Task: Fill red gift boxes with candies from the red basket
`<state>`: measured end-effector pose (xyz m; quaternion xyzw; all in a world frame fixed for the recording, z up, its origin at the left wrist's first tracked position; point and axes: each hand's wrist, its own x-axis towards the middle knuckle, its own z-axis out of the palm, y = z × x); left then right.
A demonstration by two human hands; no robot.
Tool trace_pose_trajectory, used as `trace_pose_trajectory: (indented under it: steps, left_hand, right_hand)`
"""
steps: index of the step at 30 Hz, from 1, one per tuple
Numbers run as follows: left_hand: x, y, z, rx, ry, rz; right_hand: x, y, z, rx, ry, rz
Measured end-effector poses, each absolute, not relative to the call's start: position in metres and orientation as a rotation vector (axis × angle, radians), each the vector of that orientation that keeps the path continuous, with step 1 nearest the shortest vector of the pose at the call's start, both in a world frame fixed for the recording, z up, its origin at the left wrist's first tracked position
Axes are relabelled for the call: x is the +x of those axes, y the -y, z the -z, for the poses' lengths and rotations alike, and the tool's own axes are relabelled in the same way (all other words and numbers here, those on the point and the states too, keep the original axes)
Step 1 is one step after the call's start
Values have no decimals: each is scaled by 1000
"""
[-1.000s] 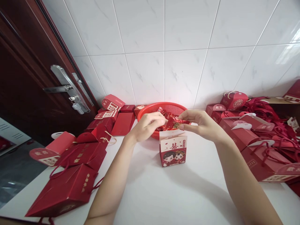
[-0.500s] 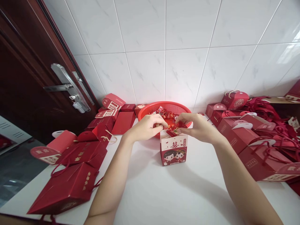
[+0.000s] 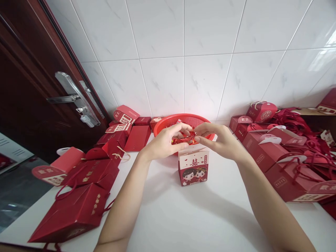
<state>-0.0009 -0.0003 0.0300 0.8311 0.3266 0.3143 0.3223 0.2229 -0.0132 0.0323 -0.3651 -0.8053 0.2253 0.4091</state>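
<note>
A small red and cream paper gift box (image 3: 193, 171), printed with two cartoon figures, stands upright on the white table with its top open. Just above its opening, my left hand (image 3: 168, 140) is curled around red-wrapped candies (image 3: 183, 140). My right hand (image 3: 217, 138) meets it from the other side, thumb and fingertips pinching at the end of the red wrappers. How many candies lie between the fingers is hidden. Right behind the box, a red plastic basket (image 3: 191, 119) holds more wrapped candies, partly covered by my hands.
Red gift boxes with cord handles (image 3: 76, 206) line the left side of the table (image 3: 189, 224). More red boxes (image 3: 286, 175) and a heap of dark red ribbons (image 3: 291, 122) fill the right. A tiled wall (image 3: 162, 84) rises behind; a brown door (image 3: 34, 77) stands at left.
Both hands have lifted slightly off the box's opening. The red wrappers that stuck out of the box top under my right fingers no longer show there; red wrappers now show between my hands.
</note>
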Motion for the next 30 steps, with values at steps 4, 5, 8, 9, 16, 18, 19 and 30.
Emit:
trace_pose_trajectory:
  steps: [4,5,8,9,16,18,19,30]
  left_hand:
    - [5,-1,-24,2134,-766,-900]
    - [7,-1,-24,2127,-745,-927]
    - [8,1,-26,2124,-772,-968]
    - [7,1,-28,2147,-805,-968]
    - [-5,1,-37,2389,-977,-683]
    - [-6,0,-36,2369,-1009,-648]
    - [-6,-1,-35,2358,-1024,-624]
    - [4,-5,-25,2335,-1065,-544]
  right_hand:
    - [219,15,-33,-876,2018,-657]
    - [219,15,-33,-868,2013,-672]
    - [222,13,-33,-851,1983,-666]
    - [224,13,-33,-852,1974,-651]
    - [237,8,-31,-893,2053,-595]
    - [236,8,-31,-905,2077,-597]
    - [235,8,-30,-917,2091,-596]
    - [229,12,-31,-990,2162,-490]
